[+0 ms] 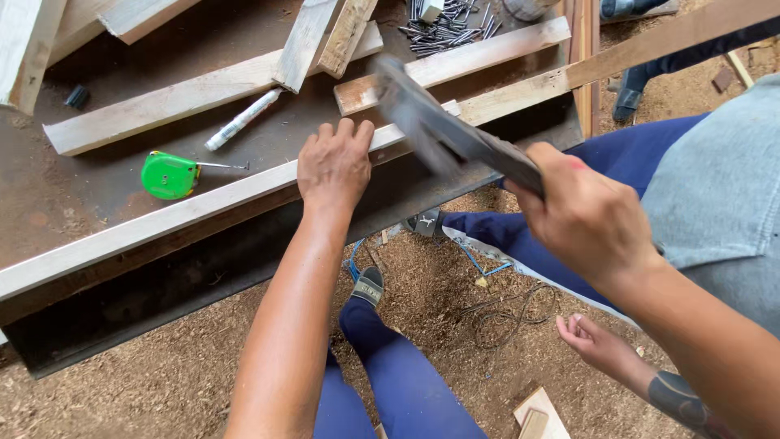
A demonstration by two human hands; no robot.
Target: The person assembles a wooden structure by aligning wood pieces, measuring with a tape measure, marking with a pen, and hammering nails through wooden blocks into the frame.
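We see our left hand [335, 165] laid flat, palm down, on a long pale wooden batten [175, 213] that runs along the near edge of a dark worktable [73, 203]; the fingers are spread over the top of the wood and press on it without curling around anything. Our right hand [587, 218] is closed in a fist around the handle of a hammer [443, 130], whose dark head is blurred and stands above the batten just to the right of our left fingers, over the spot where that batten meets a second plank [520, 91] running off to the upper right. Behind our left hand, a green tape measure [169, 175] lies on the table with a short length of blade pulled out, and near it rests a white marker pen [241, 120]. Further back lie several more pale wood strips [166, 102], and at the far edge a heap of dark nails [445, 28]. Below the table, the ground is covered in sawdust [162, 382], with a tangle of wire [508, 313] on it. At the right, another person in blue trousers sits close by, and that person's hand [597, 341] hangs open near the ground, holding nothing.
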